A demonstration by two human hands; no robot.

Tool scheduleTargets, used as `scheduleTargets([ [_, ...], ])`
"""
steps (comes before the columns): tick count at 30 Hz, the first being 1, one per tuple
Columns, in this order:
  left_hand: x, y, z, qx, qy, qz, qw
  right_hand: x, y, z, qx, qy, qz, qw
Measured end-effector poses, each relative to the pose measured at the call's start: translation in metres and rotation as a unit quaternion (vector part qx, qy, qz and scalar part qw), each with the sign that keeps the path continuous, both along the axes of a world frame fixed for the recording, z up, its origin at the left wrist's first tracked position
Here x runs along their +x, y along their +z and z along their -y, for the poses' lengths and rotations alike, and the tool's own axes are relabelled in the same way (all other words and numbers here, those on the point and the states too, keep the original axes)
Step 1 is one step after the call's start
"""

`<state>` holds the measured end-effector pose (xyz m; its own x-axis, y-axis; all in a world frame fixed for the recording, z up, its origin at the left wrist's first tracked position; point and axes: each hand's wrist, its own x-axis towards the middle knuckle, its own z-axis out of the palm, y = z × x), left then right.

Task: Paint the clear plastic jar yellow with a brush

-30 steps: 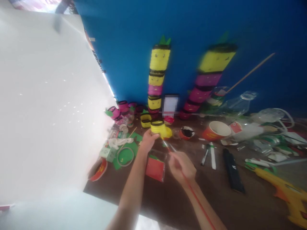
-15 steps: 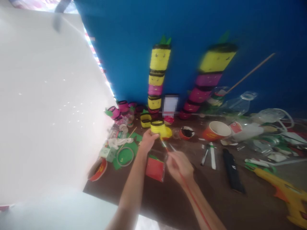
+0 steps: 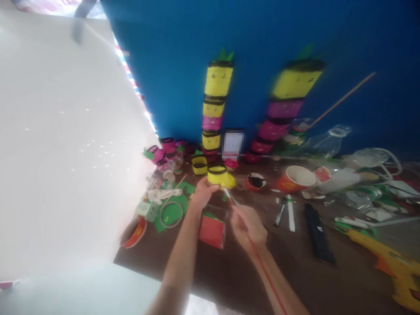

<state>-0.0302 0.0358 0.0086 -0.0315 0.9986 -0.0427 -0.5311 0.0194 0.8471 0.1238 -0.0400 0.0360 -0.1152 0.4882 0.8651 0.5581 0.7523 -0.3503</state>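
Observation:
My left hand [image 3: 204,192] grips the lower left side of a yellow painted piece [image 3: 218,176] that has a black rim and a rounded part on its right. In my right hand [image 3: 248,223] is a long red-handled paintbrush [image 3: 262,262], its handle running back along my forearm. The bristle end of the brush is at the underside of the yellow piece. Beneath my hands lies a red packet [image 3: 212,232] in clear wrapping. Just behind the yellow piece stands a small yellow pot [image 3: 199,165] with a black rim and green leaves.
Stacked yellow and pink pots [image 3: 219,83] rise against the blue wall, with another stack [image 3: 297,85] to the right. A red paper cup [image 3: 297,179], plastic bottles, a black case [image 3: 319,234] and a yellow glue gun [image 3: 390,262] occupy the right. Green sheets and tape [image 3: 171,214] lie left.
My right hand has shifted slightly right with the brush. The yellow piece has turned or moved a little to the right in my left hand.

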Motion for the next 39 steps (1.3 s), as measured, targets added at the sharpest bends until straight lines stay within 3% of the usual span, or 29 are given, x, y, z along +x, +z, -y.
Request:
scheduleTargets([
  [39,-0.0018,-0.0032,-0.001,-0.001,0.005,-0.016,1.0,0.0022,-0.0042,-0.0005,-0.008,0.003,0.026,1.0],
])
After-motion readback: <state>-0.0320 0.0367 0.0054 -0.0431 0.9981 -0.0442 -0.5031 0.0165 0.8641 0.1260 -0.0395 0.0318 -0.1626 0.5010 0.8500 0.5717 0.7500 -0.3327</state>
